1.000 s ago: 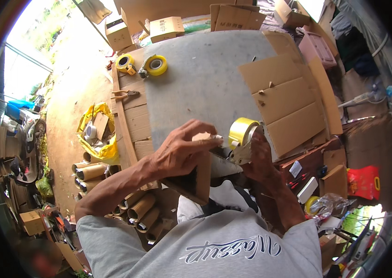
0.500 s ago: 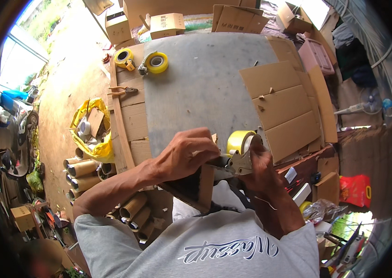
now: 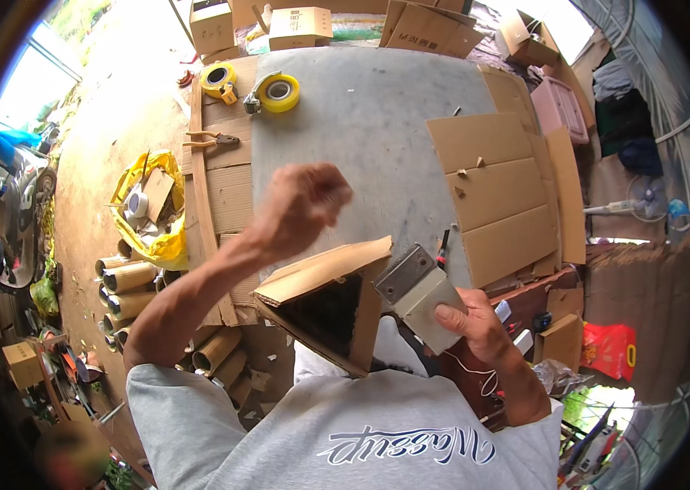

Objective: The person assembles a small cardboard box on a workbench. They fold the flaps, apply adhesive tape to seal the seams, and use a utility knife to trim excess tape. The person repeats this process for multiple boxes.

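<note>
My right hand (image 3: 479,322) grips a tape dispenser (image 3: 430,306), thumb across its pale side, with the toothed metal edge pointing up and left. The tape roll on it is turned out of sight. Over the near part of the table, my left hand (image 3: 304,200) is raised with its fingers curled in, blurred by motion. Whatever they hold, if anything, cannot be made out. Between my arms, a cardboard box (image 3: 369,318) leans against my body at the table edge, tilted, with a dark hollow inside and a flap along its top.
The grey table (image 3: 377,139) carries two yellow tape rolls (image 3: 279,93), pliers (image 3: 218,140), a small cutter (image 3: 443,249) and flat cardboard (image 3: 500,192). A yellow bag (image 3: 169,249) and several cardboard tubes (image 3: 128,278) lie on the left. Boxes (image 3: 300,28) line the far side.
My left hand has lifted away from the box and dispenser, up and left over the table. My right hand has turned the dispenser, and its yellow roll has gone from view.
</note>
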The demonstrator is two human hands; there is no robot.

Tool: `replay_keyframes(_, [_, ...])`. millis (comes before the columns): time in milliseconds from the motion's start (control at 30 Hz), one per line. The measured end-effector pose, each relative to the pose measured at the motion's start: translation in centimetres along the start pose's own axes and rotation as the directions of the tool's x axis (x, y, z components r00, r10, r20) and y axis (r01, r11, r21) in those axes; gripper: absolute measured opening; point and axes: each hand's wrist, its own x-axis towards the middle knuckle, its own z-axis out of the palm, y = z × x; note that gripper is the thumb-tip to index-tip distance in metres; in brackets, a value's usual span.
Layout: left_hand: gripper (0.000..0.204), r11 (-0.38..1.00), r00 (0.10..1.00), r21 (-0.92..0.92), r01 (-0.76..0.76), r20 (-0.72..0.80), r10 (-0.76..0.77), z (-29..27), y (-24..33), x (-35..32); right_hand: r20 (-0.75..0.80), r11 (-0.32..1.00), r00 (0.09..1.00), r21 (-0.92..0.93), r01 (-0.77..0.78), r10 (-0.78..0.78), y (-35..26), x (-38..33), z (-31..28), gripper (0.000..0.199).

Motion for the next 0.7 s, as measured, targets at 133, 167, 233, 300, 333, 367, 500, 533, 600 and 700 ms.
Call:
replay_keyframes(133, [0.017, 0.994, 0.992, 0.003, 0.108, 0.067, -0.108, -2.2, -1.2, 1.3, 0.061, 0.994, 0.993, 0.042, -0.103, 0.1, -0.9, 0.0, -0.3, 0.053])
replay_keyframes(167, [0.017, 0.994, 0.99, 0.006, 0.112, 0.081, -0.112, -2.2, -1.4, 1.4, 0.067, 0.991, 0.99, 0.041, -0.125, 0.122, -1.0, 0.2, -0.3, 0.053])
replay_keyframes(233, [0.019, 0.985, 0.979, 0.014, 0.175, 0.107, -0.175, -2.4, -1.9, 1.6, 0.044, 0.983, 0.983, 0.05, -0.178, 0.176, -1.4, 0.4, 0.0, 0.054])
replay_keyframes(300, [0.019, 0.974, 0.964, 0.029, 0.225, 0.138, -0.227, -2.2, -3.2, 1.7, 0.036, 0.974, 0.974, 0.035, -0.224, 0.223, -1.6, 0.5, 0.1, 0.054])
replay_keyframes(333, [0.02, 0.972, 0.957, 0.07, 0.225, 0.174, -0.234, -2.1, -4.3, 1.6, 0.041, 0.969, 0.969, 0.012, -0.245, 0.245, -1.7, 0.4, 0.1, 0.054])
replay_keyframes(367, [0.022, 0.967, 0.947, 0.034, 0.252, 0.199, -0.254, -1.6, -5.6, 1.5, 0.044, 0.964, 0.963, -0.007, -0.264, 0.264, -1.7, 0.5, 0.1, 0.054])
replay_keyframes(500, [0.029, 0.957, 0.872, 0.098, 0.272, 0.397, -0.288, 0.1, -8.4, 1.3, 0.015, 0.965, 0.965, -0.009, -0.263, 0.263, -0.5, 0.4, 0.3, 0.055])
replay_keyframes(533, [0.03, 0.961, 0.873, 0.123, 0.248, 0.401, -0.276, 0.5, -8.1, 1.1, -0.004, 0.966, 0.967, -0.021, -0.257, 0.257, -0.3, 0.4, 0.2, 0.056])
replay_keyframes(600, [0.035, 0.965, 0.868, 0.16, 0.206, 0.425, -0.256, 1.2, -8.4, 0.8, -0.023, 0.965, 0.964, -0.007, -0.263, 0.263, 0.1, 0.4, 0.1, 0.058])
replay_keyframes(700, [0.041, 0.971, 0.872, 0.232, 0.056, 0.462, -0.161, 1.8, -9.8, 1.1, -0.015, 0.957, 0.957, 0.044, -0.288, 0.289, 0.1, 0.5, -0.1, 0.058])
